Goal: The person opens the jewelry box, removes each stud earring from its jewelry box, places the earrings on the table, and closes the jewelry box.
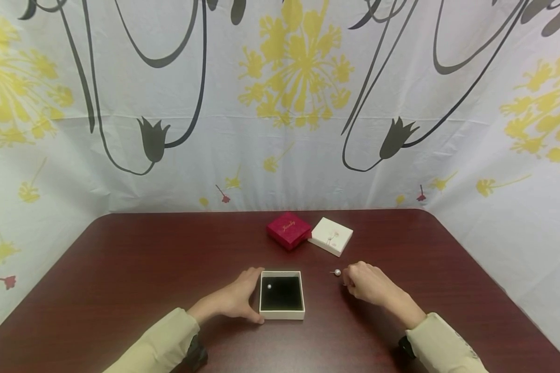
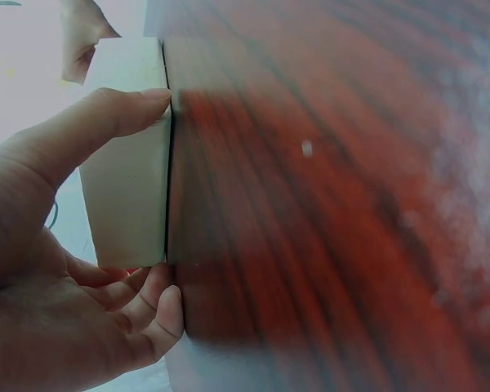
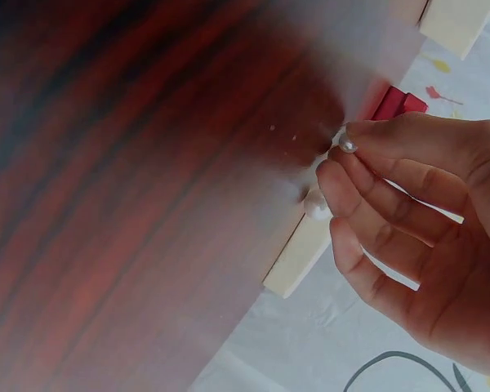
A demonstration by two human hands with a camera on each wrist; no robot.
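An open white jewelry box (image 1: pixel 282 315) with a black pad inside stands on the table, and one small pearl stud (image 1: pixel 269 286) sits on the pad's left part. My left hand (image 1: pixel 235 295) grips the box from its left side, thumb at the near corner and fingers at the far one. To the right, my right hand (image 1: pixel 368 284) is low over the table. Its thumb and forefinger pinch a small pearl earring (image 3: pixel 348 143). Just left of that hand lies a larger pearl earring (image 1: pixel 337 272) with a thin pin, on the table.
Behind the box lies a red jewelry box (image 1: pixel 288 229) with gold lettering. Touching its right side is a white lid (image 1: pixel 332 237) with a printed flower. A patterned curtain (image 1: pixel 280 155) hangs behind the dark red table (image 1: pixel 144 248).
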